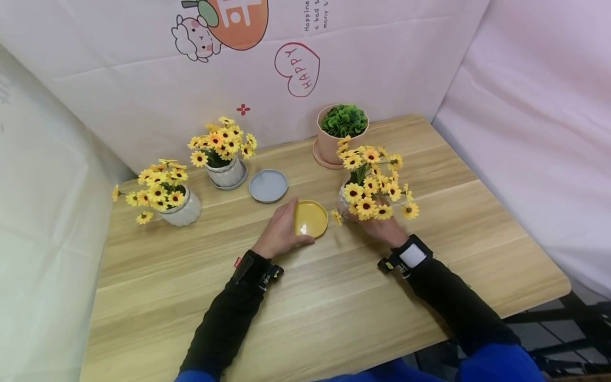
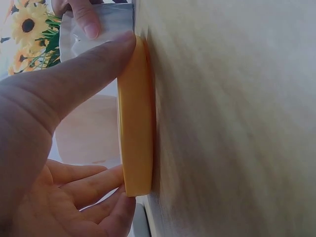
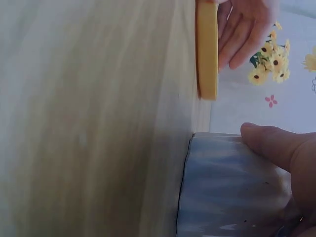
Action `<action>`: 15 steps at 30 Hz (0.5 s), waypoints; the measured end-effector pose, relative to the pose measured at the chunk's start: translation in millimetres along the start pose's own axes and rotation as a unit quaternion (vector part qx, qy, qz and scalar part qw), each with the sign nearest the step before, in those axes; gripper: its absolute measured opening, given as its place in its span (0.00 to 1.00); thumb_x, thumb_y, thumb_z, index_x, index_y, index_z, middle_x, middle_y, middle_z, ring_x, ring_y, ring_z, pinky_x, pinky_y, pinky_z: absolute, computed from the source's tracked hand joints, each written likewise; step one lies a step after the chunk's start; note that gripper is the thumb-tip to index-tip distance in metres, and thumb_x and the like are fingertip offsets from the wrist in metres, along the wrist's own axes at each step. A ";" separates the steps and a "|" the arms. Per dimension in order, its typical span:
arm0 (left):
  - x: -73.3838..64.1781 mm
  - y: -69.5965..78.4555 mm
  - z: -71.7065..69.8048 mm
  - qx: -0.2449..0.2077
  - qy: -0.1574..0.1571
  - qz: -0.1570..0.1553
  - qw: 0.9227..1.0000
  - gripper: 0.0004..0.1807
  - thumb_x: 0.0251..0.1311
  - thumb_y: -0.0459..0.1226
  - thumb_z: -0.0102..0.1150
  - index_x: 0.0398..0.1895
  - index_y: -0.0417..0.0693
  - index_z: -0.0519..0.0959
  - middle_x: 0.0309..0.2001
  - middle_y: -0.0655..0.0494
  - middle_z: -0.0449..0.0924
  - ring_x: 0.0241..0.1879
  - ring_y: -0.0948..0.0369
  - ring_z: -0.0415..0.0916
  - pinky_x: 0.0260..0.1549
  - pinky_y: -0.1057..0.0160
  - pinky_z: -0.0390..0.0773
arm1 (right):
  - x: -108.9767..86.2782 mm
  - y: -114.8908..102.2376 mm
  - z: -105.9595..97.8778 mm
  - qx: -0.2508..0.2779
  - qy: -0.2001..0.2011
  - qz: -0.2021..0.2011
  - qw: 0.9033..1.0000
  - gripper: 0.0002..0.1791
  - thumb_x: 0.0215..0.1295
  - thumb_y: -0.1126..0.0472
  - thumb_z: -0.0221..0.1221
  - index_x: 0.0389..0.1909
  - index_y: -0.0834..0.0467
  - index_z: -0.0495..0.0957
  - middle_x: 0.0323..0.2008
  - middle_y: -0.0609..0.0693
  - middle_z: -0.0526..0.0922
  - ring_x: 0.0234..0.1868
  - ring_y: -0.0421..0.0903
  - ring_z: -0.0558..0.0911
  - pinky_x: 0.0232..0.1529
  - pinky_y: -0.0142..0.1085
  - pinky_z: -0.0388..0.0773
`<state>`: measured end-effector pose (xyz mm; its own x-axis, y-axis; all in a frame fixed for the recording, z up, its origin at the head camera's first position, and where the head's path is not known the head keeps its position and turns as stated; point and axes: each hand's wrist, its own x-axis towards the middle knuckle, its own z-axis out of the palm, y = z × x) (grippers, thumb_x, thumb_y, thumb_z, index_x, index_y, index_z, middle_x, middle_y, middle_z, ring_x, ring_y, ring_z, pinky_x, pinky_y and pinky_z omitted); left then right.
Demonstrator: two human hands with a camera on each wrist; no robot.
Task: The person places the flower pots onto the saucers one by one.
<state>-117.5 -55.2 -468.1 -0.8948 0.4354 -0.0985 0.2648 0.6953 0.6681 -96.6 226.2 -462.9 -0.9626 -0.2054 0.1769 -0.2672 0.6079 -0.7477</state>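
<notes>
My left hand holds a round yellow saucer by its rim, thumb on the near side and fingers on the far side. In the left wrist view the saucer lies flat, right at the wooden tabletop. To its right, my right hand grips a whitish ceramic flowerpot low on its side, and yellow artificial daisies spill over and hide much of the hand. The right wrist view has the pot standing upright on the table, with the thumb against its wall.
A grey-blue saucer lies behind my left hand. Farther left are two more whitish daisy pots, one on a grey saucer and one directly on the wood. A pink pot with a green plant stands at the back, near the fabric wall.
</notes>
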 end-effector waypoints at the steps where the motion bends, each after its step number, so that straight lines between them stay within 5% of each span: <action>1: -0.1 0.1 -0.2 0.000 0.000 -0.001 1.000 0.68 0.47 0.46 0.86 0.83 0.34 0.50 0.80 0.32 0.60 0.79 0.41 0.60 0.80 0.45 0.62 | -0.2 -1.0 1.2 -0.002 0.002 -0.008 1.000 0.30 0.68 0.67 0.68 0.66 0.72 0.71 0.64 0.69 0.77 0.69 0.67 0.75 0.72 0.61 0.72; 11: 0.0 -0.7 0.6 0.000 -0.001 -0.001 1.000 0.67 0.47 0.46 0.86 0.83 0.34 0.51 0.79 0.33 0.61 0.79 0.41 0.61 0.79 0.45 0.64 | -1.0 -5.3 12.4 -0.047 0.030 -0.110 0.992 0.28 0.62 0.70 0.71 0.62 0.72 0.75 0.57 0.67 0.83 0.62 0.64 0.82 0.63 0.55 0.82; 15: 0.2 -0.3 1.0 -0.001 -0.001 -0.003 1.000 0.68 0.47 0.47 0.86 0.84 0.35 0.51 0.79 0.33 0.61 0.79 0.41 0.62 0.79 0.44 0.64 | 0.5 -6.0 14.6 -0.020 0.033 -0.106 0.994 0.26 0.62 0.70 0.72 0.60 0.71 0.77 0.55 0.66 0.85 0.60 0.63 0.84 0.60 0.54 0.84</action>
<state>-117.3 -54.7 -469.0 -0.8959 0.4322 -0.1032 0.2587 0.6962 0.6697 -94.8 211.2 -467.7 -0.8850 -0.2818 0.3706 -0.4646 0.5859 -0.6639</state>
